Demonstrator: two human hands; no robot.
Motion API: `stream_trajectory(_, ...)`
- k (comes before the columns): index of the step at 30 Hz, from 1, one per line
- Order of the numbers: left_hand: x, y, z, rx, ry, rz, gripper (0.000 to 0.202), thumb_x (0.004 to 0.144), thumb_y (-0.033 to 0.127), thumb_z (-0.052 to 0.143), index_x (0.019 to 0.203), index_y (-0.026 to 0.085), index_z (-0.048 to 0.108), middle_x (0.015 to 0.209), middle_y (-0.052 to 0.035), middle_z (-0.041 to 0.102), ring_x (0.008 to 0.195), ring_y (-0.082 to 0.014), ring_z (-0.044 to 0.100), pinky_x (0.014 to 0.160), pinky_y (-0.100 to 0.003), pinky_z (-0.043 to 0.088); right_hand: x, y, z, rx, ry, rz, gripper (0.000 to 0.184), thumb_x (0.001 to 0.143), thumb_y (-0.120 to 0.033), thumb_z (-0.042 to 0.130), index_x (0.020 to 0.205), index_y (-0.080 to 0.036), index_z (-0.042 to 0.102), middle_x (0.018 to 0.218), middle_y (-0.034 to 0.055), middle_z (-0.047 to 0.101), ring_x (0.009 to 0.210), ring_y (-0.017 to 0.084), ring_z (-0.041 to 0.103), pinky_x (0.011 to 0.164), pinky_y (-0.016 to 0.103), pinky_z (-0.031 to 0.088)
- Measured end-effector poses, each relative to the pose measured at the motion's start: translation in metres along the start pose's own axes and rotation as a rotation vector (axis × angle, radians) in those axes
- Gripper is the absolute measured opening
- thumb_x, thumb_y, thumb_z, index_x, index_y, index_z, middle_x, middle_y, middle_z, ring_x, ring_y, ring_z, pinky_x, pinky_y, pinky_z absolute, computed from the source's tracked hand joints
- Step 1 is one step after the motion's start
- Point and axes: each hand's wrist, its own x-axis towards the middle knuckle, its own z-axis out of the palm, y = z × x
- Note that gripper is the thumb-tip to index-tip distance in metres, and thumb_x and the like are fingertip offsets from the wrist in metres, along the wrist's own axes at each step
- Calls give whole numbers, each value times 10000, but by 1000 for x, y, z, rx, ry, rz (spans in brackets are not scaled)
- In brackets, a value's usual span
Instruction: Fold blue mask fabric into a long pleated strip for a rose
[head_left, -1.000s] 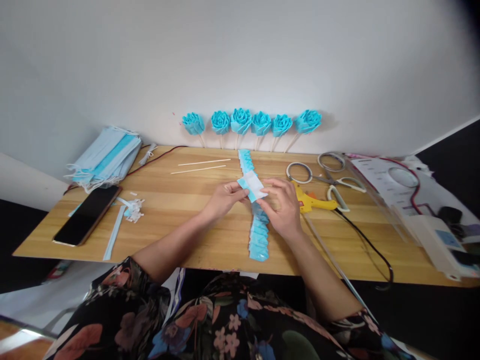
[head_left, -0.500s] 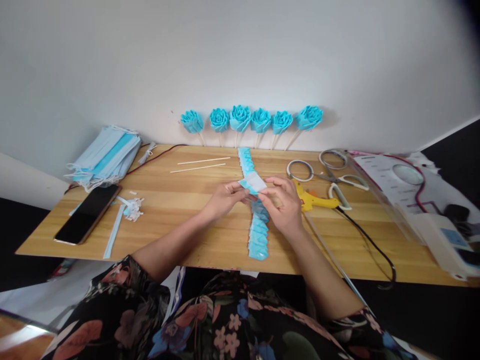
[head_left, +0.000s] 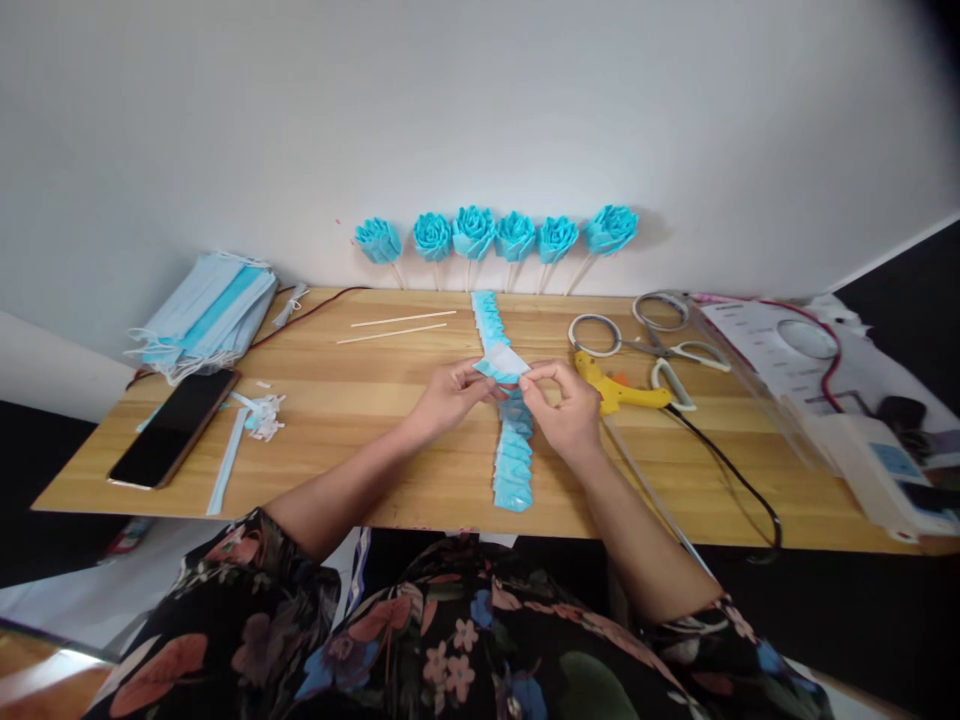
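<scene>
Along the back edge of the counter (head_left: 360, 390), six blue flowers (head_left: 473, 232) look finished; left hand (head_left: 454, 400) and right hand (head_left: 561, 410) pinch a part-folded piece (head_left: 504, 360).

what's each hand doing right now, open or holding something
Left hand: closed, pinching the small, part-folded blue-and-white piece of thin fabric by its left end.
Right hand: closed, pinching its right corner.

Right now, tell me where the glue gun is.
In the head view, the yellow glue gun lies right of centre on the table, between the right hand and the white-handled scissors.
</scene>
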Motion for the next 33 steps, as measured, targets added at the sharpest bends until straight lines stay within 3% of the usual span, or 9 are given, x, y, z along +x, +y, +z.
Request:
stream_trajectory(8,-2,5,5,-19,88,40,353,711,352,803,963,125,705,856,-34,711,757,-132,609,735,-262,491,-2,0,4,33,-21,70,62,828,-247,644,773,-233,619,815,15,725,804,192,696,755,346,559)
stream_trajectory(10,-1,4,5,-37,98,30,388,721,328,786,1042,126,705,839,-20,695,715,-114,587,707,-254,480,-3,2,6,84,-32,138,64,826,-285,660,841,-232,627,833,18,721,812,190,693,769,349,558)
stream_trajectory(15,1,1,4,-23,129,41,468,747,261,732,1192,129,678,863,-20,694,694,-99,564,682,-244,458,-2,9,5,331,-122,284,362,863,-384,640,1196,-250,588,869,15,698,812,174,677,754,343,567)
stream_trajectory(19,1,-2,5,78,121,76,437,771,237,704,1199,151,686,1019,-60,724,812,-130,604,752,-257,463,-2,11,1,341,-213,270,441,853,-418,660,1256,-251,595,962,34,681,887,185,662,814,359,562)
stream_trajectory(23,0,-2,5,158,112,125,460,768,184,685,1228,179,679,1146,-75,706,847,-134,597,764,-258,455,-4,10,2,232,-223,238,450,831,-331,660,1271,-248,615,874,6,655,799,168,622,823,368,550)
stream_trajectory(29,0,-1,5,-67,105,163,569,765,269,752,1313,193,621,823,1,643,734,-107,547,694,-242,439,-3,0,2,223,-269,247,509,817,-248,620,1323,-233,573,925,22,692,804,162,632,802,336,536)
stream_trajectory(33,1,-2,5,-141,83,52,429,741,421,793,1084,172,727,817,-10,661,710,-109,553,659,-249,444,-2,-3,0,208,-230,245,463,822,-256,623,1283,-224,593,947,26,697,812,162,633,795,323,530)
